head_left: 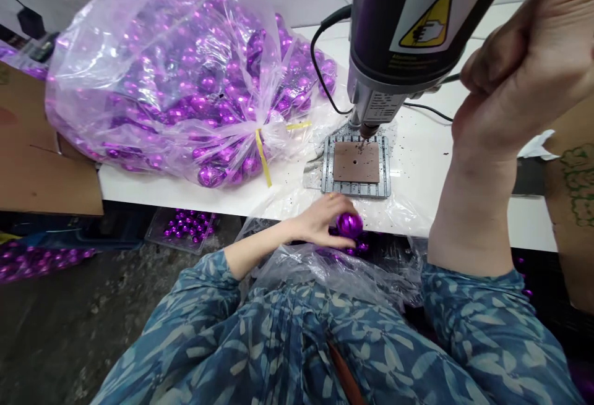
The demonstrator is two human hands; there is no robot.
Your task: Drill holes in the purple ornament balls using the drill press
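Observation:
My left hand (327, 219) is at the front edge of the white table, its thumb and fingers curled round a shiny purple ball (349, 225). More purple balls (361, 247) lie just beneath it, within clear plastic at my lap. Raised at the upper right, my right hand (524, 65) has its fingers curled closed beside the drill press (403, 40); what they grip is hidden. Under the drill chuck (369, 130), a brown board (356, 162) with a small dark hole lies on the slotted metal base (384, 188). Dark shavings are scattered round it.
A big clear bag (176, 83) of purple balls, tied with a yellow strip (263, 157), fills the table's left side. Cardboard boxes (46, 145) flank both sides. Below the table at left is a clear tray (180, 241) of small purple balls. A black cable (315, 52) loops beside the drill.

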